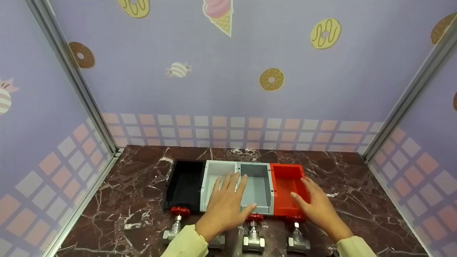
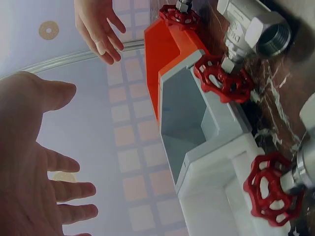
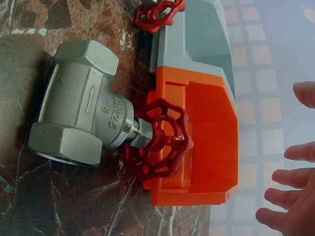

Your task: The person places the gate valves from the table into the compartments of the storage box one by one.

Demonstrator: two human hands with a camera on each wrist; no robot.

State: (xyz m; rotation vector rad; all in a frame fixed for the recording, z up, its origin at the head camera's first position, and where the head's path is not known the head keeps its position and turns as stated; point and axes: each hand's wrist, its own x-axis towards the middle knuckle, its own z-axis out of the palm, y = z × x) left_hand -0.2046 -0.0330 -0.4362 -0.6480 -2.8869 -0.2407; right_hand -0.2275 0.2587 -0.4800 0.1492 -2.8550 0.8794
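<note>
My left hand (image 1: 224,208) hovers over the white bin (image 1: 216,171) and the grey bin (image 1: 255,182), its fingers spread and holding nothing. Beside the red bin (image 1: 284,178), my right hand (image 1: 319,208) has its thumb and fingers apart with nothing between them. Several metal valves with red handwheels stand in a row before the bins. One valve (image 3: 81,103) shows large in the right wrist view, its handwheel (image 3: 165,140) by the red bin's front. In the left wrist view, another handwheel (image 2: 273,189) is close to the white bin. The left forearm partly hides one valve in the head view.
A black bin (image 1: 185,182) forms the left end of the joined row. Everything stands on a dark red marbled tabletop (image 1: 117,200). Purple patterned panels (image 1: 228,96) with metal corner posts (image 1: 403,96) enclose the back and both sides.
</note>
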